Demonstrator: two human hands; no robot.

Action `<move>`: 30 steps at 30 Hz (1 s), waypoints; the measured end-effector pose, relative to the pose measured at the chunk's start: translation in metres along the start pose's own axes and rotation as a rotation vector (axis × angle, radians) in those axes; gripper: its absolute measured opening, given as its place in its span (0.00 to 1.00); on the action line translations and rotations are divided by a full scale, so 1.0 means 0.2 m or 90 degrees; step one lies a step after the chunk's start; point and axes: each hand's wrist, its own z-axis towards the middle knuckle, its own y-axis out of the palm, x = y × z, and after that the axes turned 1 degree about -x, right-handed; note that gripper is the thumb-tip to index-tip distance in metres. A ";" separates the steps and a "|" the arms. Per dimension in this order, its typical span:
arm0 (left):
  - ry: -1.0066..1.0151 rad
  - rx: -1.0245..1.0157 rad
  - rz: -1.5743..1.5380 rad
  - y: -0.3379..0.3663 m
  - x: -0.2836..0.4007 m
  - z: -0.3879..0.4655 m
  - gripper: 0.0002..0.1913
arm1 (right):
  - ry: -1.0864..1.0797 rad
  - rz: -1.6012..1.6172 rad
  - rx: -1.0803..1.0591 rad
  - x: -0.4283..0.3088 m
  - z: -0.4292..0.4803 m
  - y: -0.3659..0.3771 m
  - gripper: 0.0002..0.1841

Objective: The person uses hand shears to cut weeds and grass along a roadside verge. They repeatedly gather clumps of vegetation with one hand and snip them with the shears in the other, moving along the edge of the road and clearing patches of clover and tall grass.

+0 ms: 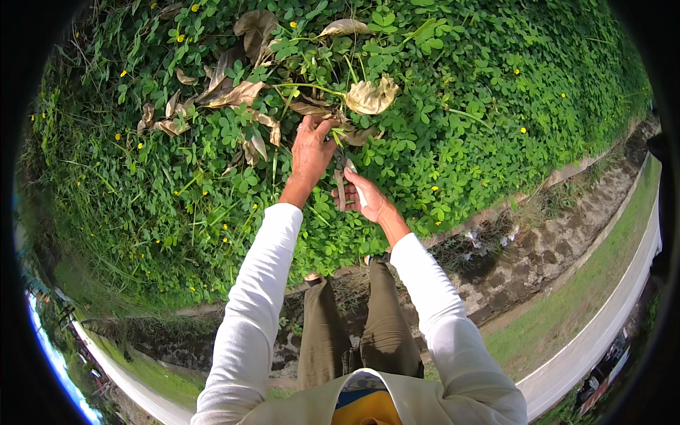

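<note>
My left hand (311,149), with a ring on one finger, is closed around green stems (337,135) among withered brown leaves. In my right hand (369,196) is a pair of pruning shears (340,178), its handles spread and its blades pointing up toward the stems by my left fingers. Whether the blades touch a stem is too small to tell. A curled, dry leaf (372,96) hangs just above both hands on a green stalk (311,86). More dead leaves (239,95) lie to the left of my left hand.
Dense green ground cover (478,106) with small yellow flowers surrounds my hands. Behind my feet, a stone-lined ditch (526,265) runs along the planting's edge, with dry weeds and pale litter (473,240) beside it. Grass and a paved road (584,350) lie beyond.
</note>
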 end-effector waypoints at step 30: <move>-0.421 0.240 -0.566 0.20 -0.23 -0.36 0.14 | 0.041 -0.358 0.104 -0.18 0.26 0.04 0.39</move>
